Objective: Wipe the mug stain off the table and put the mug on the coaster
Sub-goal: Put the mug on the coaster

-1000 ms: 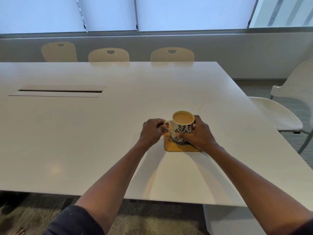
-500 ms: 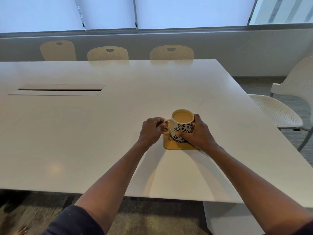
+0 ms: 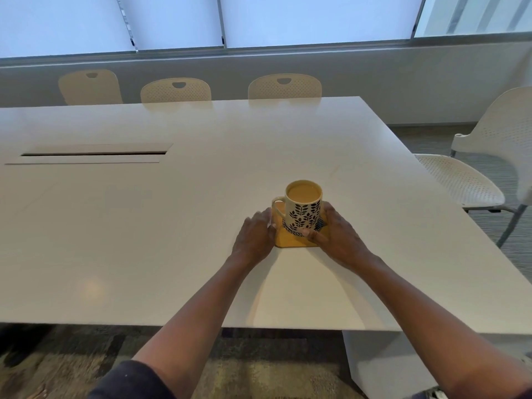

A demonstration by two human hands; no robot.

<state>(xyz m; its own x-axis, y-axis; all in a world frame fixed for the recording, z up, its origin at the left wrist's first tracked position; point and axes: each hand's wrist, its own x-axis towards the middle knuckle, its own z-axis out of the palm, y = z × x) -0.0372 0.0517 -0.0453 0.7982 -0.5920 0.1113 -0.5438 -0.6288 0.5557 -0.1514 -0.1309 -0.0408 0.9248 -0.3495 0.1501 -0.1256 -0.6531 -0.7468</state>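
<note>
A cream mug (image 3: 303,210) with a dark leaf pattern, full of light brown drink, stands upright on a yellow square coaster (image 3: 290,241) on the white table (image 3: 144,240); its handle points left. My left hand (image 3: 254,237) lies at the coaster's left edge with relaxed fingers, just off the handle. My right hand (image 3: 336,237) rests at the coaster's right side, low by the mug's base, with its thumb on the coaster. Neither hand grips the mug. I see no stain and no cloth on the table.
A long cable slot (image 3: 92,154) is set into the table at the left. Three cream chairs (image 3: 284,86) line the far edge, and a white chair (image 3: 460,180) stands by the right edge. The near table edge runs just below my forearms.
Both hands have let go of the mug: the left came off the handle, the right slid down from the mug's side. They now lie open beside the coaster.
</note>
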